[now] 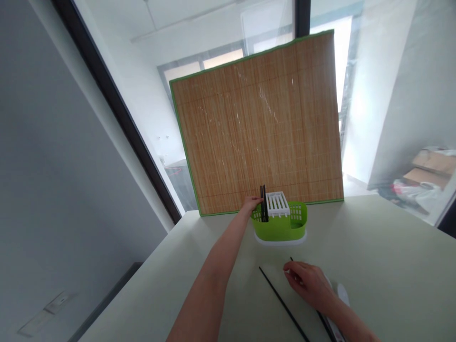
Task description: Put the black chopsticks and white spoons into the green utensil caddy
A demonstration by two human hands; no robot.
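Note:
A green basket (274,232) with a white base and a white slotted rack (278,204) stands at the back of the table. Several black chopsticks (264,209) are upright in its left part, and my left hand (252,203) has its fingers closed on them. Nearer to me, my right hand (309,282) is curled over the table, above a black chopstick (322,320) partly covered by it. A speck of white shows at its fingertips; I cannot make out what it is. Another black chopstick (283,303) lies to its left. Beside my right wrist lies a white spoon-like piece (342,294), partly hidden.
Behind the basket a bamboo mat (256,128) with green edging leans against a glass pane. The pale table (374,266) reaches out to the right. A grey wall (71,166) rises on the left. Cardboard boxes (434,166) lie beyond the glass at right.

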